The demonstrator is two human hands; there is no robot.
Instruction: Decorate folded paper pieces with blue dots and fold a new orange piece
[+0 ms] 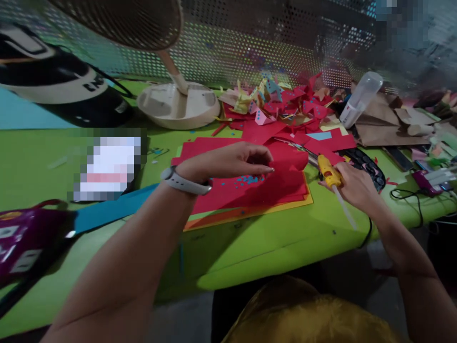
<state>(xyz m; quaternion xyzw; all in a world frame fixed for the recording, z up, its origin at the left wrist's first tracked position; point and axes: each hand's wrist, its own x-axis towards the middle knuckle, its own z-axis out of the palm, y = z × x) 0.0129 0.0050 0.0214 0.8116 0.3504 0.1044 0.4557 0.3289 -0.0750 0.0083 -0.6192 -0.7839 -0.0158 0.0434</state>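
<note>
My right hand (352, 183) is closed around a yellow hot glue gun (328, 171), with a whitish glue stick (344, 207) trailing out toward me. Over a stack of red paper (214, 197) hovers my left hand (246, 159), its fingers loosely curved and the thumb slightly apart from them. I make out nothing between these fingers. Small blue paper dots (252, 179) lie scattered on the red sheets below the left hand. Scissors (298, 145), partly covered by red scraps, lie near the glue gun's tip. A grey band circles my left wrist.
Behind the stack are folded paper pieces (278, 97) and a clear bottle (362, 100). A fan (178, 105) and a dark bottle (67, 85) stand at the back left. A phone (109, 166) and a purple case (32, 243) lie left. Cables (416, 205) run along the right edge.
</note>
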